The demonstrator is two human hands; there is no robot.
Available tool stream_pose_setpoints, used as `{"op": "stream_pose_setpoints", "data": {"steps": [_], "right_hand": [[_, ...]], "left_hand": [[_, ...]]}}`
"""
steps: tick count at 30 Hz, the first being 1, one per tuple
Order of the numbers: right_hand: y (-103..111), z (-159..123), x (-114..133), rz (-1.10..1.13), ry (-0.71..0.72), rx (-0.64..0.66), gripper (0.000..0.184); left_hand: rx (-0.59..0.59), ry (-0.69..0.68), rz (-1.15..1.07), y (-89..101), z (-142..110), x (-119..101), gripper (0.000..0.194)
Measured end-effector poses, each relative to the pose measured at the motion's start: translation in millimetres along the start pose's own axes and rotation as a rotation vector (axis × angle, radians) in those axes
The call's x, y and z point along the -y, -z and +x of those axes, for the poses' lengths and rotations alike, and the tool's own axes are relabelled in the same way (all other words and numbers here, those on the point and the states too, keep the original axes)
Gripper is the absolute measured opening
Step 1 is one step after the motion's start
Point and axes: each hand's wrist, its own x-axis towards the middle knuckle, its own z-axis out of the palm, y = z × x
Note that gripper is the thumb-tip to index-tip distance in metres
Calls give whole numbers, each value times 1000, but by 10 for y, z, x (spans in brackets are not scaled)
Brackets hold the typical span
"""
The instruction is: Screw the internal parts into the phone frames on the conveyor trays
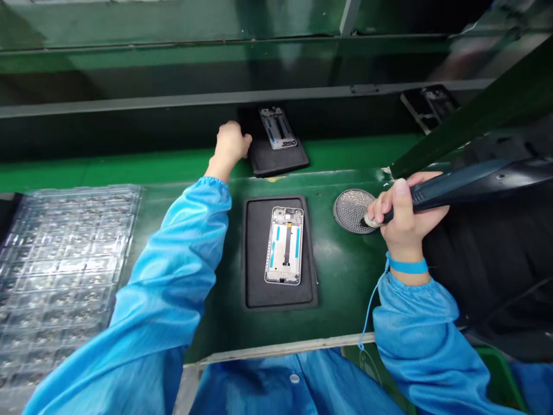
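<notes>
A black far tray [279, 163] sits on a green strip [173, 168], with 1 silver phone frame [271, 129] on it. The left hand [231, 144] is by its left edge, fingers curled; I cannot tell if they grip it. The right hand [407, 218] is wrapped around a long dark tool [470, 183], its tip at a round bumpy dish [349, 210]. Closer in, 1 more phone frame [282, 248] lies on a near tray [256, 253]. A see-through tray [64, 259] is at the left.

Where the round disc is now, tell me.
In the head view, right of centre, the round disc lies on the green bench between the nearer black tray and the right hand.
</notes>
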Motion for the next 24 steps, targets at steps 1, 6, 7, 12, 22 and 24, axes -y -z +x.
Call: {"op": "stream_pose_setpoints", "data": {"steps": [1, 6, 7, 12, 22, 24], "right_hand": [[4, -5, -6, -5, -2, 11, 57], [-7, -36, -65, -4, 15, 42, 54], [-10, -40, -77, -7, 10, 46, 54], [-1, -42, -130, -19, -1, 60, 53], [0, -57, -113, -36, -5, 113, 57], [-19, -74, -25, -23, -12, 116, 54]], "left_hand": [[9, 39, -5, -63, -15, -9, 33], [-21, -103, -250, -158, -794, -112, 31], [6, -187, -300, -143, -1013, -122, 31], [210, -358, -324, -65, -1743, -56, 41], [244, -385, -388, -122, -2066, -66, 49], [251, -363, -427, -112, -2269, -130, 46]]}}
